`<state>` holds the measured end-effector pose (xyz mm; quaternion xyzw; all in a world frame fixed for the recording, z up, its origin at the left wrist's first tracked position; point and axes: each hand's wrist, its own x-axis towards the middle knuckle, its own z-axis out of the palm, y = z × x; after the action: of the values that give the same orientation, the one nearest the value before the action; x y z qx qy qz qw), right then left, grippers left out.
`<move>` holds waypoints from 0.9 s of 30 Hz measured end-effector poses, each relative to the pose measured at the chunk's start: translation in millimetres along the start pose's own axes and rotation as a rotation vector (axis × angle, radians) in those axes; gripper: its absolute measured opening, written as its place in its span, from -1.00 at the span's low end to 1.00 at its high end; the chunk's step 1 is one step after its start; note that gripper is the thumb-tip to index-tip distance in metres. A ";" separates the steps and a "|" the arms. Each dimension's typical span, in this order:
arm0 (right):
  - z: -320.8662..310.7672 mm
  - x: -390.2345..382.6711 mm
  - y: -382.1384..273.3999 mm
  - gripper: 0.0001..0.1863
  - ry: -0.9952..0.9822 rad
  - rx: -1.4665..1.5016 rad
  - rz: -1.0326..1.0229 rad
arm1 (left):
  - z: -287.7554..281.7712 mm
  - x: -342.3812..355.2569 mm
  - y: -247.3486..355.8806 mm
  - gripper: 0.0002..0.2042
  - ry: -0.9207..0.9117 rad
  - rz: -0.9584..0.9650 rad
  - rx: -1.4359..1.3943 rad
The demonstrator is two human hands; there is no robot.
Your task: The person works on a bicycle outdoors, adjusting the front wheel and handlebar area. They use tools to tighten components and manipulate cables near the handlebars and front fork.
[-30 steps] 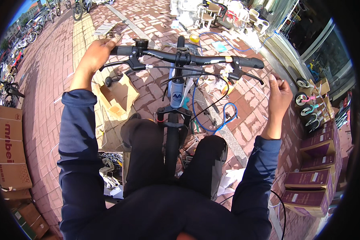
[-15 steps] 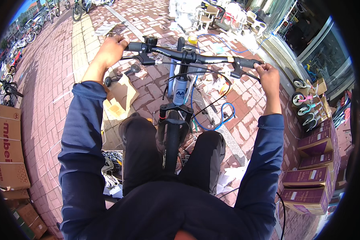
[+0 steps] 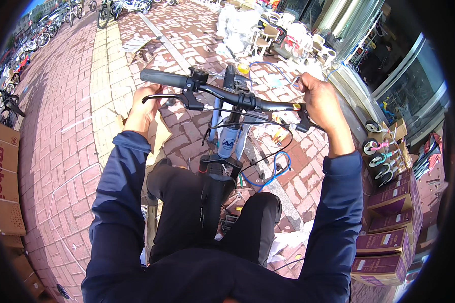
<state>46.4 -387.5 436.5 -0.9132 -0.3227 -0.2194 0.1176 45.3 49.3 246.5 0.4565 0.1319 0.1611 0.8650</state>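
Observation:
In front of me a black handlebar (image 3: 245, 99) tops a bicycle with a pale blue-grey head tube (image 3: 228, 141). Its front wheel (image 3: 212, 202) is between my knees. My right hand (image 3: 324, 103) is curled over the right end of the bar, covering the grip. My left hand (image 3: 144, 107) is off the left grip (image 3: 164, 78), just below it, by the black brake lever (image 3: 169, 96); its fingers look loosely apart, partly hidden by the lever. A round black bell (image 3: 199, 75) sits inboard of the left grip. Black cables (image 3: 283, 132) loop ahead of the head tube.
A blue hose (image 3: 277, 174) and scraps lie on brick paving. Purple cartons (image 3: 384, 242) and small-wheeled children's bikes (image 3: 376, 146) stand at right, brown cartons (image 3: 2, 177) at left. Chairs (image 3: 264, 39) stand by the doorway; parked bicycles (image 3: 40, 38) line the far left.
My left hand has come off the left grip and dropped below it. The handlebar has turned, its left end swinging nearer the left. My right hand has moved slightly inward over its grip.

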 end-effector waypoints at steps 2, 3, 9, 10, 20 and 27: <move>12.5 31.3 -15.2 -0.81 -0.108 -0.034 -0.068 | 14.8 0.4 -36.7 -0.84 -0.115 0.002 0.211; 20.2 47.1 -22.5 -0.78 -0.140 -0.027 -0.142 | 28.9 1.4 -50.7 -0.83 -0.176 0.009 0.195; 70.7 113.8 -55.0 -0.80 -0.385 -0.129 -0.310 | 116.9 -2.5 -66.6 -0.52 -0.629 0.182 0.220; 77.1 120.2 -56.3 -0.84 -0.412 -0.182 -0.319 | 124.7 -1.3 -64.2 -0.52 -0.667 0.182 0.213; 94.2 143.3 -27.4 -0.76 -0.224 -0.169 -0.277 | 131.0 25.0 -105.1 -0.67 -0.734 0.296 0.199; 116.2 152.7 -11.4 -0.63 -0.291 0.819 0.441 | 139.5 30.2 -140.8 -0.72 -0.614 0.519 0.323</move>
<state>183.0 -255.4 408.3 -0.8596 -0.1944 0.0857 0.4647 147.6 -117.7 203.3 0.6308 -0.2273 0.2074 0.7123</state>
